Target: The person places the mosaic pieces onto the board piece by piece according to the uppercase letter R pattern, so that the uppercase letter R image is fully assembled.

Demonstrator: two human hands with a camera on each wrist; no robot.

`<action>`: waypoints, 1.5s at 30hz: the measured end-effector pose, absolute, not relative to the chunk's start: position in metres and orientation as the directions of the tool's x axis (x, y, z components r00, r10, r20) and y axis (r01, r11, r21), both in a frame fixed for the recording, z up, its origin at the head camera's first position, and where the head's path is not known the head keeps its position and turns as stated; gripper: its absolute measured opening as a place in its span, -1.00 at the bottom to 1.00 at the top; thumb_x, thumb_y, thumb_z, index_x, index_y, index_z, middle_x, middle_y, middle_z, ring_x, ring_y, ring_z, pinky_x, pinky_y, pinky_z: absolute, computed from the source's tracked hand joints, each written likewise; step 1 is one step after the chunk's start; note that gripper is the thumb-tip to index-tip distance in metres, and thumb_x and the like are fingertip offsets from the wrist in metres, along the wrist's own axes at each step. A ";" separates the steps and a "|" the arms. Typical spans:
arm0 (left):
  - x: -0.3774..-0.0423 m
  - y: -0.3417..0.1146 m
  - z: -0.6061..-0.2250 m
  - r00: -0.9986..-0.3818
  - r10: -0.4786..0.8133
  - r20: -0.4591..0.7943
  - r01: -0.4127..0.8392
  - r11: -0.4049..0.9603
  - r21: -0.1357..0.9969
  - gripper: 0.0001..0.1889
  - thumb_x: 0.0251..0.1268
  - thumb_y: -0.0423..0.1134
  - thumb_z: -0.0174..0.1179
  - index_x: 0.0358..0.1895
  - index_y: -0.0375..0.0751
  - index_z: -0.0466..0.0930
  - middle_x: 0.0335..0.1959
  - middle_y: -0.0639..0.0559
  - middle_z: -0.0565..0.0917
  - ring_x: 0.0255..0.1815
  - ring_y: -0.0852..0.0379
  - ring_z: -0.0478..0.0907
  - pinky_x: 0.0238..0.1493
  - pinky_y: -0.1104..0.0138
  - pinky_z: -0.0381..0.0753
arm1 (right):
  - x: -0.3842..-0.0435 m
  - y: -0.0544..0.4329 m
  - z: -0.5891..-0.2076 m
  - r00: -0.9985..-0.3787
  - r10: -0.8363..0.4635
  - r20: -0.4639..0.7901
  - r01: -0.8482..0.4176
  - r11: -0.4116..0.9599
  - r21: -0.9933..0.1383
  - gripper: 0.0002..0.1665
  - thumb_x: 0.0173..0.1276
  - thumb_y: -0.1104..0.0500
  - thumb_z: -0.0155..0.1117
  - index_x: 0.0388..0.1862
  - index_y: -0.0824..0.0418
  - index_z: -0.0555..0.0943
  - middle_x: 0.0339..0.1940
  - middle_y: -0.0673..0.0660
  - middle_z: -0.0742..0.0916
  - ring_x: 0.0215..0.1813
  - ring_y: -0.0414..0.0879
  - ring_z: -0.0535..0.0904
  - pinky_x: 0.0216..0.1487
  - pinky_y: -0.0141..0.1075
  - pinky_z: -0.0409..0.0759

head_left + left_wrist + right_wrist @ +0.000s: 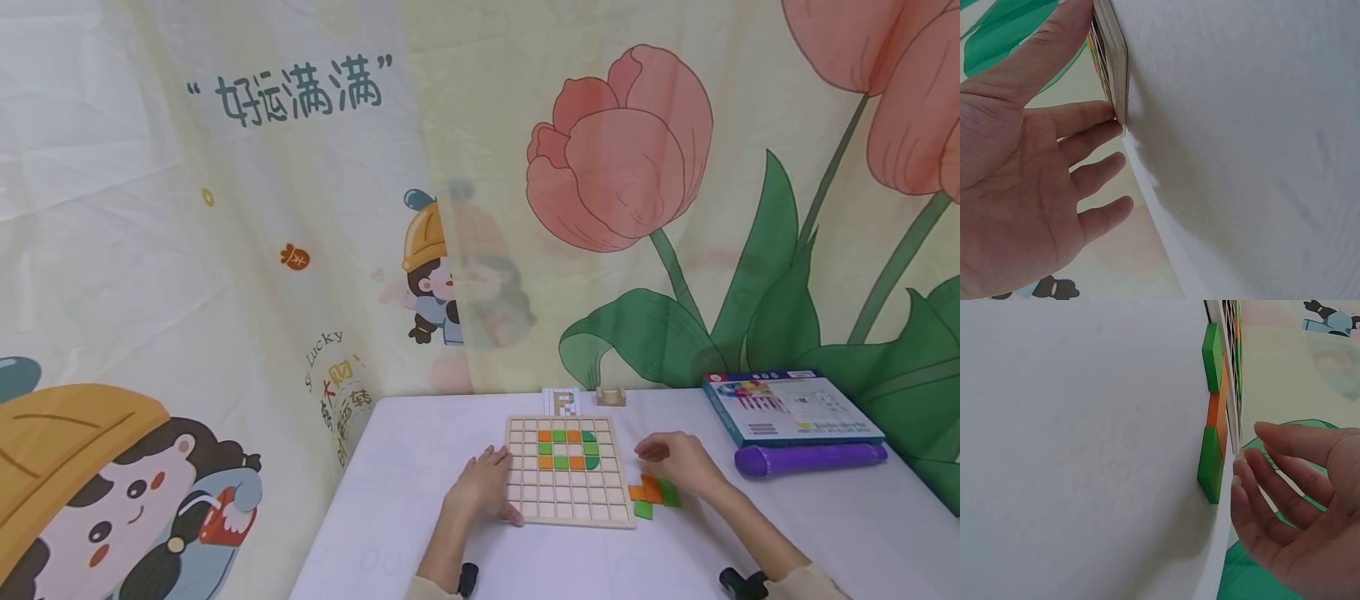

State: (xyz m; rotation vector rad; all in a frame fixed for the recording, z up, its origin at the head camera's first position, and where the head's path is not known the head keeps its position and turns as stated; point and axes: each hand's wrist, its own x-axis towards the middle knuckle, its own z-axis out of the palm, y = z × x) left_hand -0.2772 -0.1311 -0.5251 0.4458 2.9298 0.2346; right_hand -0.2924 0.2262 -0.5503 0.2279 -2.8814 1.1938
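Note:
A square wooden grid board (572, 511) lies on the white table, with a ring of orange and green tiles (558, 462) set in its upper cells; the tiles at the ring's right corners are rounded. My left hand (483, 485) rests against the board's left edge, fingers spread and thumb near the lower left corner. Beside the board's right edge lie several loose tiles: orange ones (651, 489) and green ones (642, 509). Above and just behind them hovers my right hand (681, 463), fingers loosely bent; nothing shows between thumb and fingertips (1260, 428) in the right wrist view.
Behind the board stands a small pattern card (564, 402) near a little wooden block (611, 397). At the back right lies a flat blue-edged box (795, 408), with a purple cylinder (813, 459) in front of it. A printed curtain (480, 208) hangs behind the table.

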 end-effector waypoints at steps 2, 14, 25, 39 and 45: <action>-0.277 -0.131 -0.526 -0.941 0.304 -0.148 0.276 0.944 0.182 0.20 -0.29 0.17 0.71 0.53 -0.26 0.39 0.59 -0.09 0.36 0.65 -0.12 0.19 0.60 -0.07 0.25 | -0.291 0.229 -0.551 -0.990 -0.133 0.054 -0.133 0.709 -0.693 -0.71 0.25 0.31 0.54 -0.04 0.21 0.77 -0.17 0.01 0.80 -0.07 -0.02 0.69 0.06 -0.01 0.76; -0.277 -0.132 -0.524 -0.945 0.292 -0.146 0.265 0.948 0.177 0.20 -0.29 0.15 0.72 0.53 -0.25 0.38 0.60 -0.09 0.36 0.65 -0.11 0.18 0.60 -0.06 0.24 | -0.286 0.248 -0.551 -0.985 -0.175 0.003 -0.137 0.759 -0.636 -0.62 0.10 0.32 0.63 -0.06 0.21 0.77 -0.20 0.02 0.80 -0.13 -0.04 0.69 0.02 0.00 0.75; -0.277 -0.132 -0.527 -0.942 0.302 -0.146 0.277 0.945 0.172 0.19 -0.28 0.19 0.70 0.53 -0.26 0.39 0.59 -0.09 0.37 0.64 -0.11 0.19 0.59 -0.08 0.26 | -0.279 0.249 -0.544 -0.988 -0.151 -0.017 -0.104 0.756 -0.646 -0.60 0.06 0.39 0.62 -0.08 0.23 0.77 -0.34 -0.02 0.72 -0.25 -0.08 0.57 -0.14 -0.17 0.68; -0.278 -0.132 -0.527 -0.945 0.293 -0.144 0.271 0.950 0.157 0.19 -0.28 0.18 0.71 0.53 -0.23 0.39 0.59 -0.07 0.37 0.64 -0.09 0.20 0.59 -0.05 0.26 | -0.287 0.252 -0.523 -0.956 -0.289 0.040 -0.225 0.641 -0.734 -0.59 0.18 0.40 0.53 0.04 0.28 0.75 -0.33 -0.01 0.75 -0.23 -0.05 0.63 -0.26 -0.34 0.69; -0.280 -0.132 -0.529 -0.943 0.299 -0.146 0.278 0.949 0.150 0.20 -0.27 0.21 0.69 0.54 -0.22 0.38 0.60 -0.05 0.36 0.65 -0.09 0.19 0.59 -0.05 0.26 | -0.295 0.238 -0.522 -0.943 -0.320 0.090 -0.269 0.579 -0.769 -0.59 0.18 0.37 0.58 0.03 0.34 0.74 -0.36 0.00 0.75 -0.27 -0.05 0.64 -0.26 -0.39 0.71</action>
